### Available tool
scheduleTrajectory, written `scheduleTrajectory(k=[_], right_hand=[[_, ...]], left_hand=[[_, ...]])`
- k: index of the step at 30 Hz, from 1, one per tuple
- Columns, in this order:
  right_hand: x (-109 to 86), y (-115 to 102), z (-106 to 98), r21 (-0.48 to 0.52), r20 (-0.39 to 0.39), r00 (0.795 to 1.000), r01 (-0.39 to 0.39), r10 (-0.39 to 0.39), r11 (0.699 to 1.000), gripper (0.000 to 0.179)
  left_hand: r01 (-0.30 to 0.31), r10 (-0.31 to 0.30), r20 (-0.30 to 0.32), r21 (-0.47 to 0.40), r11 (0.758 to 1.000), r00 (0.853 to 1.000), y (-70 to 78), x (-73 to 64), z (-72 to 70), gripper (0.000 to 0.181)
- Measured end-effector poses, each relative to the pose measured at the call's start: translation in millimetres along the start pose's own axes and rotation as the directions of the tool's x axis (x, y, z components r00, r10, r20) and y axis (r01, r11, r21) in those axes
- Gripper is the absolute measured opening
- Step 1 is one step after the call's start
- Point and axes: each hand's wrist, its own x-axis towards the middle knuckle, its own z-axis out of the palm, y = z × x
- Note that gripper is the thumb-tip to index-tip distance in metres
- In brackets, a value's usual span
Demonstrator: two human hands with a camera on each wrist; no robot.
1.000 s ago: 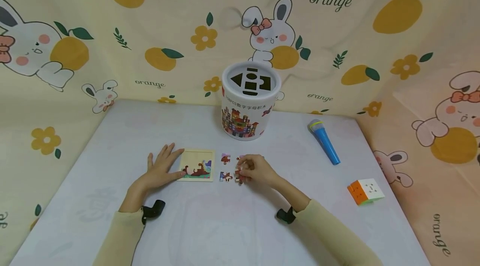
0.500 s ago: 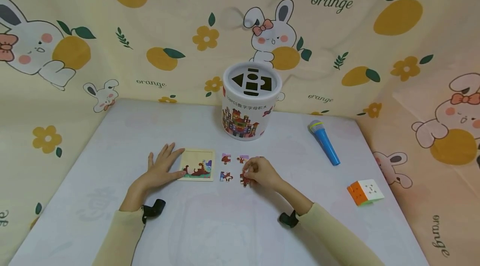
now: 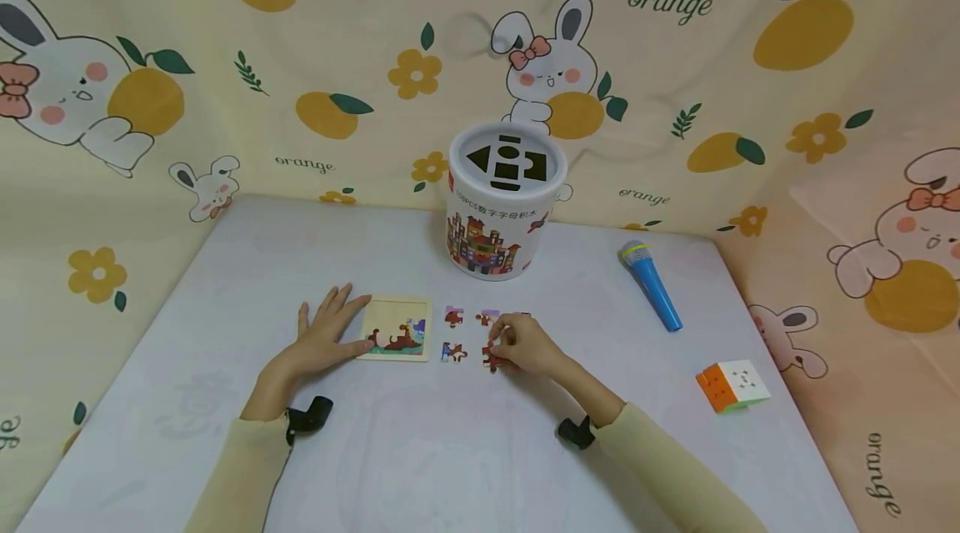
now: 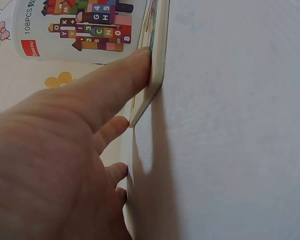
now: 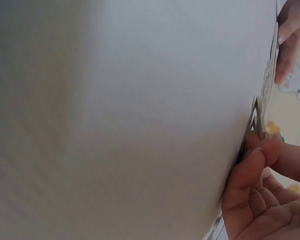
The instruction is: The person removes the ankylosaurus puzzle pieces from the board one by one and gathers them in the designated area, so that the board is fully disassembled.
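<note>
My left hand (image 3: 322, 341) rests at the left side of a small square wooden puzzle tray (image 3: 393, 312), its fingers spread. In the left wrist view the thumb (image 4: 122, 75) lies on the tray's rim. A partial picture with a brown animal fills the tray's lower part. To its right, my right hand (image 3: 531, 347) pinches a brown jigsaw piece (image 3: 491, 359) between thumb and index finger. The right wrist view shows that piece (image 5: 258, 117) tilted at the fingertips, close to the table. Loose jigsaw pieces lie nearby, including a blue-and-brown one (image 3: 453, 352) and a reddish one (image 3: 453, 316).
A white tub (image 3: 495, 224) with shape holes in its lid stands behind the pieces. Further right lie a blue toy microphone (image 3: 654, 287) and a puzzle cube (image 3: 733, 385). A patterned cloth (image 3: 360, 41) hangs behind the white table (image 3: 420, 450).
My right hand has shifted slightly right with the jigsaw piece, showing more of a piece behind it. In the last half second it has hardly moved. The left hand stays on the tray.
</note>
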Motion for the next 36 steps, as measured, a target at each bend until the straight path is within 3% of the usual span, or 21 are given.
scheduleTrajectory(k=[10,19,25,30,36], right_hand=[[2.3,0.2,-1.0,-0.003,0.026,0.999,-0.046,0.046,0.999,0.008],[7.5,-7.5,-1.1,-0.155,0.03,1.0,-0.002,0.007,0.988,0.017],[28.0,-37.7,6.3,-0.239,0.025,0.999,0.043,-0.039,0.97,0.008],[53.1,-60.8,26.7,-0.27,0.053,0.995,0.1,-0.089,0.958,0.021],[72.7,-69.9,50.9,-0.289,0.092,0.991,0.123,-0.1,0.949,0.036]], left_hand=[[-0.003,0.003,0.002,-0.006,1.0,1.0,-0.4,-0.1,0.3,0.08],[0.0,0.0,0.006,-0.007,1.0,1.0,-1.8,0.0,0.4,0.08],[0.007,-0.007,0.003,0.001,1.0,1.0,-2.2,-0.2,-0.6,0.081],[0.01,-0.01,-0.003,0.0,1.0,1.0,-2.1,-0.3,-0.9,0.081],[0.005,-0.005,0.003,-0.004,1.0,1.0,1.2,0.0,-0.4,0.079]])
